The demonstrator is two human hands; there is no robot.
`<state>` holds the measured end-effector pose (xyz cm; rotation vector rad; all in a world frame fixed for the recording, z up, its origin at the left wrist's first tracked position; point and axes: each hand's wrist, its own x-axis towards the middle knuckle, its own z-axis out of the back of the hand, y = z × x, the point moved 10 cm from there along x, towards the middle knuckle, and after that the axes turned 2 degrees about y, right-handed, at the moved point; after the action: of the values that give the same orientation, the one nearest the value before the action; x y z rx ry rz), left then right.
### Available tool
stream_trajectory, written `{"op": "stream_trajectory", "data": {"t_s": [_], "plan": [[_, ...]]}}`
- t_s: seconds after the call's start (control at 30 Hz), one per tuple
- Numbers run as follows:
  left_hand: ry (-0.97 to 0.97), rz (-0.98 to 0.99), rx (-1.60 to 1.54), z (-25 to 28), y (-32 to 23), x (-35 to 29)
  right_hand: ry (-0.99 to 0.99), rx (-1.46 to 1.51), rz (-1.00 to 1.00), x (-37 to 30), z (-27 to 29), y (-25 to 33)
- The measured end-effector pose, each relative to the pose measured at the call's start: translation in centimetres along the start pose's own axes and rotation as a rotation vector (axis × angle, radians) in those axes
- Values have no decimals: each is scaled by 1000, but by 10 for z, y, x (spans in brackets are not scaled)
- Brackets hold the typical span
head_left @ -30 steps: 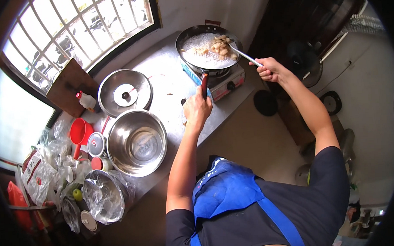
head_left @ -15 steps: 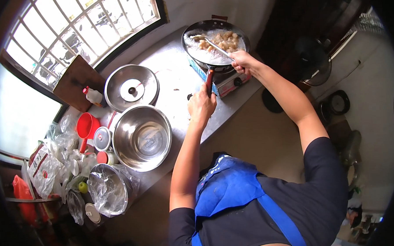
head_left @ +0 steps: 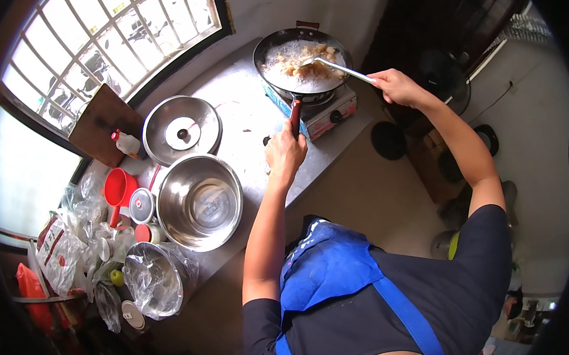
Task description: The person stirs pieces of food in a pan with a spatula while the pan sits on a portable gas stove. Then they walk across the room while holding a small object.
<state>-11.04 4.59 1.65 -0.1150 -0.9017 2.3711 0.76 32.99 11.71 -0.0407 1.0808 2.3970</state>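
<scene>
A dark wok (head_left: 259, 59) rests on a portable gas stove (head_left: 336, 114) at the far end of the counter. Frothy white liquid and pale brown chunks of food (head_left: 292, 64) fill it. My left hand (head_left: 286, 153) is wrapped round the wok's reddish-brown handle (head_left: 296, 113). In my right hand (head_left: 395, 87), off to the wok's right, is the long handle of a metal spatula (head_left: 343, 68). The spatula's head lies among the chunks near the wok's middle, partly hidden by food.
Steel bowls (head_left: 231, 202) stand left of my left arm, beside a red ladle-shaped scoop (head_left: 120, 184) and a white bottle with a red cap (head_left: 127, 144). A cutting board (head_left: 101, 125) leans by the barred window. Plastic bags (head_left: 59, 251) crowd the near left.
My right hand has drawn back to the right with the spatula. Its head has shifted from the wok's left side toward the middle, and the chunks have spread leftward.
</scene>
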Motion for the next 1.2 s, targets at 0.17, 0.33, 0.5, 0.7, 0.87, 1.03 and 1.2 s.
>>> {"op": "stream_trajectory", "data": {"t_s": [0.17,0.33,0.5,0.7,0.87,1.03,1.2], "plan": [[-24,6,-5,2,4,0,9,-334,42,-9,-1,27],[-38,-14,5,0,3,0,-24,-380,-22,37,-32,5],[-26,-27,15,-5,3,2,-119,-537,105,91,-56,-8],[-10,-49,-108,-4,2,-1,105,380,-333,96,-47,-48],[-106,-5,-569,-15,32,-34,188,514,-336,42,5,-40],[67,113,-621,-52,89,-120,134,240,-264,-9,43,-10],[138,401,-468,-75,183,-222,37,8,-204,-7,36,-22]]}}
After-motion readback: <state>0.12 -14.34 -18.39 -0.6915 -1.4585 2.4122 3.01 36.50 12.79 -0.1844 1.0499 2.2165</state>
